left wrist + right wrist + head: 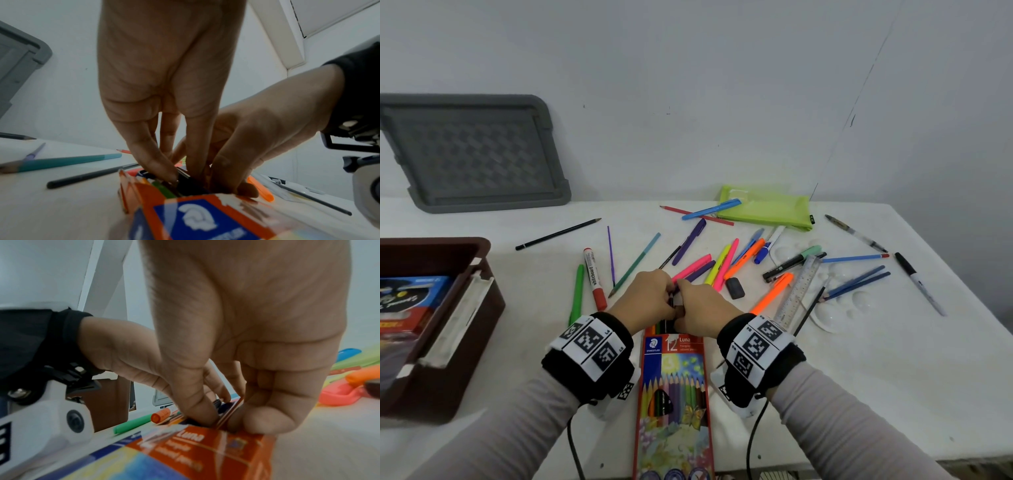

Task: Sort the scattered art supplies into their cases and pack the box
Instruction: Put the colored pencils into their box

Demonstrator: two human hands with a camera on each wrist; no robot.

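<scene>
From the head view, the coloured pencil box [674,387] lies flat on the white desk [893,377] near the front edge, with the left hand [645,301] and right hand [702,306] meeting at its open far end, so the flap should be worked shut squarely while loose pens wait beyond. In the left wrist view the left hand's fingers [156,162] pinch down among the pencil ends at the mouth; better to press these level first. In the right wrist view the right hand's thumb [197,404] and fingers grip the torn cardboard flap, which I judge tears easily.
</scene>
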